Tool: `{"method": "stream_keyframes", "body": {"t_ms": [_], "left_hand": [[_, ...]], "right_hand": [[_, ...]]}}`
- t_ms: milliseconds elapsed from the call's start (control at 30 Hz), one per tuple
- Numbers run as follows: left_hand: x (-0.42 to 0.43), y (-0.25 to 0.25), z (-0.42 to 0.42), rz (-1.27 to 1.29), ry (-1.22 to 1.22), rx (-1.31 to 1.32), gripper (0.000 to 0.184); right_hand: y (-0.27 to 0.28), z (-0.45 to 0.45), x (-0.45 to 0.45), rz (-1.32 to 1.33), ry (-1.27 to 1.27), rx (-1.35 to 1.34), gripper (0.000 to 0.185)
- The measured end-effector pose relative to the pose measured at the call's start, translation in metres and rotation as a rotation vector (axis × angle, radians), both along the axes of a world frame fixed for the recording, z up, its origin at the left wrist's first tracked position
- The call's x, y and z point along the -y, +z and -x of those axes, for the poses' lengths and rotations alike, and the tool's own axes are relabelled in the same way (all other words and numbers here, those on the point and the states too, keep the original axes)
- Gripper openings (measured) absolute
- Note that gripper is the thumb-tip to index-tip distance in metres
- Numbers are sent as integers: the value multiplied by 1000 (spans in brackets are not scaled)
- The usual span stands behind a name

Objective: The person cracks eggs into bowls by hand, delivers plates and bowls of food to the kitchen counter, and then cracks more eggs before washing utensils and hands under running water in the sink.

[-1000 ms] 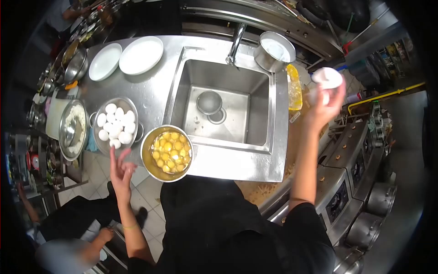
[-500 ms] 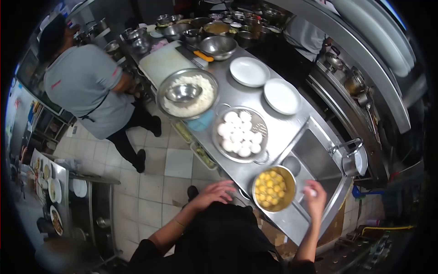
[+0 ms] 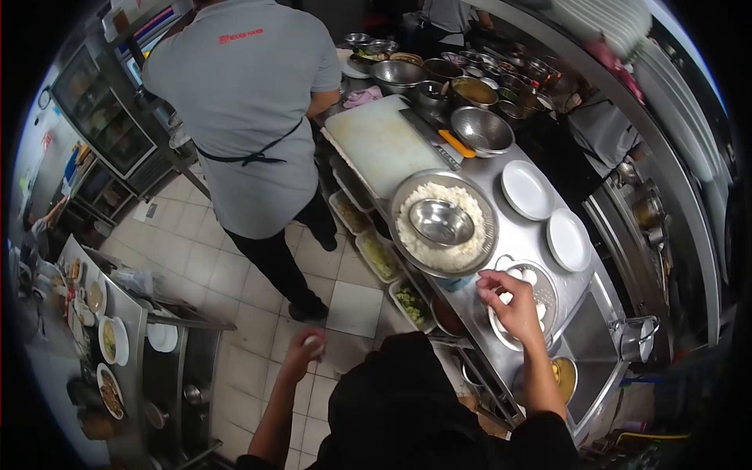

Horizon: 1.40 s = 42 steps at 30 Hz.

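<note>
My left hand (image 3: 299, 356) is held out over the floor, its fingers closed round a pale rounded thing that looks like an egg (image 3: 314, 343). Above the perforated colander (image 3: 551, 291) on the steel counter, my right hand (image 3: 511, 304) has its fingers bent and its thumb apart, with nothing visible between them. White eggs (image 3: 529, 276) lie in the colander, partly covered by that hand. Beside the sink stands a metal pot (image 3: 574, 384) with yellow yolks (image 3: 558, 371); my right forearm hides part of it.
A large bowl of rice (image 3: 415, 254) with a small metal bowl (image 3: 442, 222) on it stands beyond the colander. Past it are a cutting board (image 3: 376, 145) and an orange-handled knife (image 3: 457, 143). Two white plates (image 3: 569, 239) flank the sink (image 3: 591, 356). A co-worker (image 3: 251, 117) stands at left.
The view has swung left and the co-worker looks nearer. My right hand went from beside the pot to over the colander. My left hand, earlier spread, is now closed round the egg.
</note>
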<state>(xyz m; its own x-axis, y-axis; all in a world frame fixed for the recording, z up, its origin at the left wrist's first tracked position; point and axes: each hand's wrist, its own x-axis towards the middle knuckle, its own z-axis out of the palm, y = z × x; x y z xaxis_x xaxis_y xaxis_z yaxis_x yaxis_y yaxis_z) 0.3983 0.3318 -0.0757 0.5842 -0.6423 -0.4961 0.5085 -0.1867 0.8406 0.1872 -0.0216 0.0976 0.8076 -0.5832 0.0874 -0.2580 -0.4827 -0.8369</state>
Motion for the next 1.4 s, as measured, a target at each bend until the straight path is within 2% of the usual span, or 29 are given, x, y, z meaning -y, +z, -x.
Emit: {"method": "stream_keyframes", "body": {"t_ms": [67, 100, 133, 167, 233, 267, 300, 333, 367, 433, 467, 500, 533, 567, 667, 867, 1033, 1100, 1133, 1200, 1267, 1400], "left_hand": [[-33, -20, -22, -191, -359, 151, 15], [-50, -36, -27, -258, -522, 36, 18], [-75, -77, -25, -260, -780, 78, 27], [-84, -111, -18, -564, -1037, -83, 45], [-128, -172, 15, -384, -846, -453, 62], [-127, -157, 0, -313, -842, -195, 66], [-125, -120, -11, -240, -830, 59, 70], [-118, -85, -22, -246, -611, -143, 68], [-120, -79, -24, -249, -591, -144, 68], [-121, -61, -31, 79, -186, -388, 67], [-113, -44, -31, -139, -161, -320, 68], [-84, 8, -26, -138, 141, -477, 70], [-77, 15, -17, -190, 230, -462, 69], [-76, 11, -10, -229, 251, -420, 69], [-73, 3, 8, -310, 359, -377, 69], [-78, -15, 32, -368, 478, -372, 67], [-85, -40, 32, -371, 485, -332, 66], [-87, -53, 22, -364, 471, -309, 66], [-77, -41, 5, -360, 457, -296, 66], [-83, -65, -9, -349, 419, -264, 65], [-75, -71, -41, -333, 379, -226, 65], [-45, -80, -122, -305, 283, -152, 64]], "right_hand": [[10, -38, 9, -17, 13, -25, 29], [11, -57, 16, -26, 39, -7, 29], [12, -76, 22, -30, 62, -11, 31], [16, -97, 28, -30, 70, 4, 31], [22, -139, 36, 30, 170, -58, 32], [19, -160, 43, 44, 210, -36, 33], [17, -182, 50, 41, 214, -19, 33], [17, -205, 57, 42, 245, -4, 33], [18, -229, 64, 46, 286, 4, 33], [16, -278, 74, -23, 338, 38, 33], [15, -301, 74, -65, 395, 51, 33], [14, -324, 74, -109, 453, 53, 34], [13, -346, 72, -87, 569, 49, 39], [10, -365, 67, -100, 592, 35, 39], [-3, -409, 46, 143, 860, -54, 50], [-28, -464, -2, 190, 1124, -89, 50], [-40, -499, -42, 171, 1148, -33, 48], [-44, -517, -47, 99, 1135, 82, 39], [-44, -527, -44, 98, 1131, 77, 39], [-42, -549, -31, 26, 943, 35, 35], [-39, -571, -6, -31, 796, 150, 29], [-23, -646, 94, 225, 373, 241, 17]]}}
